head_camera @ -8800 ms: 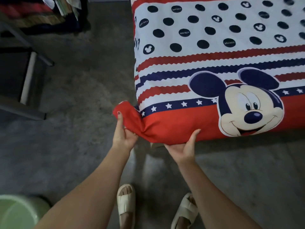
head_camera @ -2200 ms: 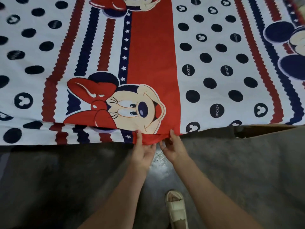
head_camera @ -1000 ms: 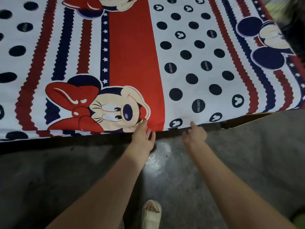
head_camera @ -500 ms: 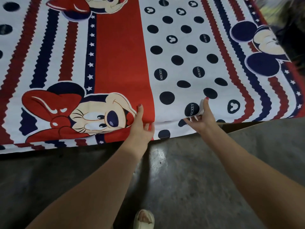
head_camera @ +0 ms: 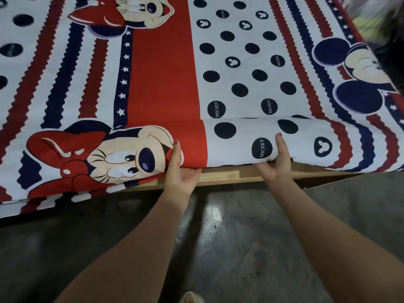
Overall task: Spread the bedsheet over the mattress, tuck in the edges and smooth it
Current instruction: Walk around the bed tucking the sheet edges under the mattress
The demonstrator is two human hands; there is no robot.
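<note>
Since half a second ago, the near edge of the mattress has been raised higher, and a wooden bed frame [head_camera: 229, 177] has been exposed beneath it. The lift is judged to open a gap into which the bedsheet [head_camera: 159, 84], spread across the mattress, can be tucked. The left hand [head_camera: 181, 171] and right hand [head_camera: 276, 165] are held palm-up under the sheet-covered edge, thumbs pressed on top, fingers hidden underneath; both forearms are reached forward from the near side over the grey floor [head_camera: 251, 248].
</note>
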